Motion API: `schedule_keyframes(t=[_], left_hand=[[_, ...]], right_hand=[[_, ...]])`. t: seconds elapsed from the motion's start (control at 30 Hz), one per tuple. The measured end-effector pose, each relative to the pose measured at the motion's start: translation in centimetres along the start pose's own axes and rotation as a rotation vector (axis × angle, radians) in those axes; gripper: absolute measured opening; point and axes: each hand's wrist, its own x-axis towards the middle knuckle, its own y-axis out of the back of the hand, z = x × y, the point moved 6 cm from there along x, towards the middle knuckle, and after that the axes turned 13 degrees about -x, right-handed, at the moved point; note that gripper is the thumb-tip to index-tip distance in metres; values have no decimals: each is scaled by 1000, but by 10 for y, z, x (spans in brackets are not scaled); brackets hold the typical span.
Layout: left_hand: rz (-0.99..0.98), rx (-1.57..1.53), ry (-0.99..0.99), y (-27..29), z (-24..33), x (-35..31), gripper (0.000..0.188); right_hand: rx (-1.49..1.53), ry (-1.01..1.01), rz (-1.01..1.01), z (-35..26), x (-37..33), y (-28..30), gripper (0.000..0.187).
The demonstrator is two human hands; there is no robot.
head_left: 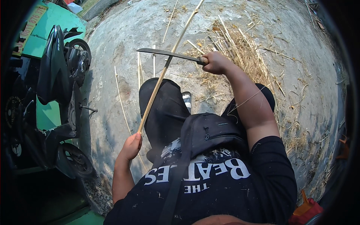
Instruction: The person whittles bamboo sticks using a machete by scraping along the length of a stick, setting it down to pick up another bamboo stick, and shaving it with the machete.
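Observation:
A long, thin bamboo strip [153, 98] slants from my left hand up past my left knee to the far edge of the view. My left hand [131, 146] is closed round its near end. In my right hand [216, 63], the fingers wrap the wooden handle of a machete [170, 53]. Its dark, slightly curved blade points left and crosses the strip beyond my knees; they appear to touch there. A thin pale fibre [249, 98] lies across my right forearm.
Shavings and split strips make a pile [245, 56] on the concrete ground [105, 48] beyond my right knee. Several loose strips [120, 93] lie ahead and to the left. A black motorcycle [60, 97] stands at the left. A red and orange bag [307, 210] sits at the lower right.

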Motion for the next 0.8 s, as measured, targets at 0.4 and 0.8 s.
schedule_keyframes(t=[0.4, 0.8], left_hand=[[217, 539, -351, -2, 37, -11, 53], [214, 537, -423, -5, 32, 0, 49]], right_hand=[[-46, -188, 163, 21, 10, 1, 24], [-35, -2, 174, -8, 6, 4, 19]])
